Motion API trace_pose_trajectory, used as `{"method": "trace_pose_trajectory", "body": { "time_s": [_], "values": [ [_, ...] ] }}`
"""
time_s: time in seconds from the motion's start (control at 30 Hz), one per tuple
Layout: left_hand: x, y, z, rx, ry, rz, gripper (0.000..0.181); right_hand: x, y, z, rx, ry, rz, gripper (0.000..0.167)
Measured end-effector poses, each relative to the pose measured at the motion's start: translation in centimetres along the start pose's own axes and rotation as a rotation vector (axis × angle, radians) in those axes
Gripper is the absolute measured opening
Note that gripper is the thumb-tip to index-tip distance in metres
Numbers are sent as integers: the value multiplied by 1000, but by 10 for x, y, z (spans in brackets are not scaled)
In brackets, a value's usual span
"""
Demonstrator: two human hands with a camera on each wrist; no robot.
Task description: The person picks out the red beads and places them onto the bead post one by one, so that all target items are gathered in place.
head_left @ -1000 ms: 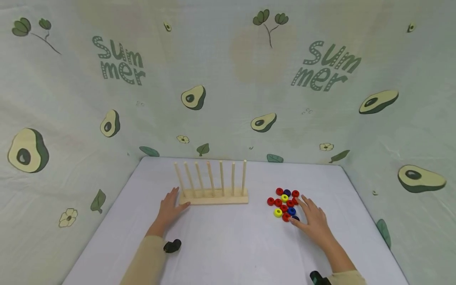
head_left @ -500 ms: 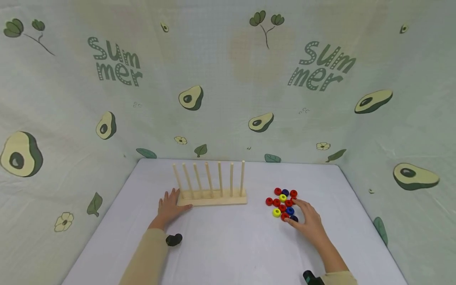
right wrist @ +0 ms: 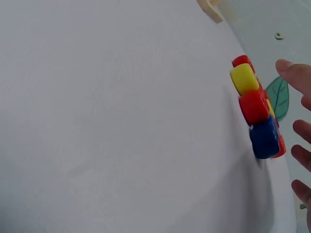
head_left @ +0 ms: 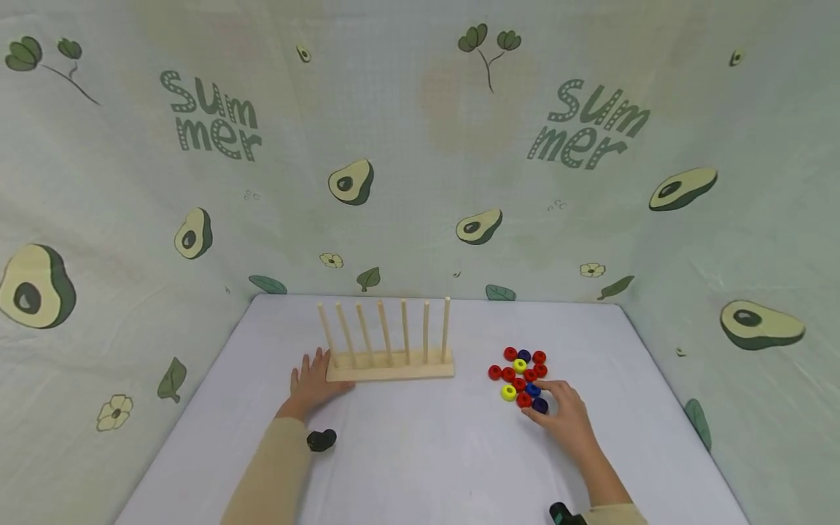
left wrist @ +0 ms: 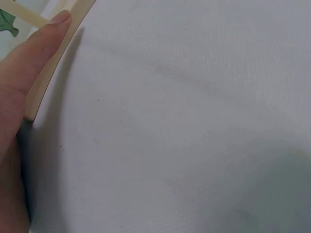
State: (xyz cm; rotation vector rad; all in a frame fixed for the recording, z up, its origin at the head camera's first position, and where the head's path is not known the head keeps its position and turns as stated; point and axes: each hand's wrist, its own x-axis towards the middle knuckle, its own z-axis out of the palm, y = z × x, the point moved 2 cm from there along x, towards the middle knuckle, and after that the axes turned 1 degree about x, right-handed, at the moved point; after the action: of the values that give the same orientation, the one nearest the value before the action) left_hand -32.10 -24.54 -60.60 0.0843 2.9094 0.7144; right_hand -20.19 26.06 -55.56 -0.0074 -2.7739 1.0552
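Observation:
A pale wooden stand [head_left: 394, 374] with several upright bare pegs is on the table, left of the middle. My left hand [head_left: 311, 386] rests against its left end, fingers spread, thumb along the front of the base. In the left wrist view, that thumb [left wrist: 41, 46] touches the base edge. To the right lies a cluster of ring-shaped beads: red [head_left: 495, 372], yellow [head_left: 508, 393], blue [head_left: 533, 390] and dark blue [head_left: 539, 405]. Over its near right side hovers my right hand [head_left: 567, 419], thumb and fingers apart. The right wrist view shows a gap between the fingertips and the beads.
A white cloth covers the table [head_left: 420, 452]. Behind and at both sides hangs a light curtain [head_left: 407, 109] printed with avocados and lettering. Black wrist devices are strapped to the left [head_left: 321, 440] and right [head_left: 566, 515] forearms.
My right hand has come a little nearer and left over the cluster, and its thumb-to-finger gap has narrowed. The left hand stays at the stand. The head view has shifted slightly.

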Motion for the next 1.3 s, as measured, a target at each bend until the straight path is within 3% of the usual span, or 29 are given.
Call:
{"method": "trace_pose_trajectory", "body": {
  "time_s": [0.3, 0.63, 0.93, 1.3],
  "values": [
    [-7, 6, -5, 37, -12, -26, 117, 6, -1, 11, -15, 47, 12, 42],
    [-15, 17, -7, 16, -48, -31, 115, 7, 4, 21, 47, 13, 203, 40],
    [-18, 19, -9, 17, -51, -48, 114, 10, 3, 24, 90, -3, 240, 41],
    [-20, 21, -11, 5, -25, -41, 111, 14, 3, 26, 56, 7, 227, 39]
  ]
}}
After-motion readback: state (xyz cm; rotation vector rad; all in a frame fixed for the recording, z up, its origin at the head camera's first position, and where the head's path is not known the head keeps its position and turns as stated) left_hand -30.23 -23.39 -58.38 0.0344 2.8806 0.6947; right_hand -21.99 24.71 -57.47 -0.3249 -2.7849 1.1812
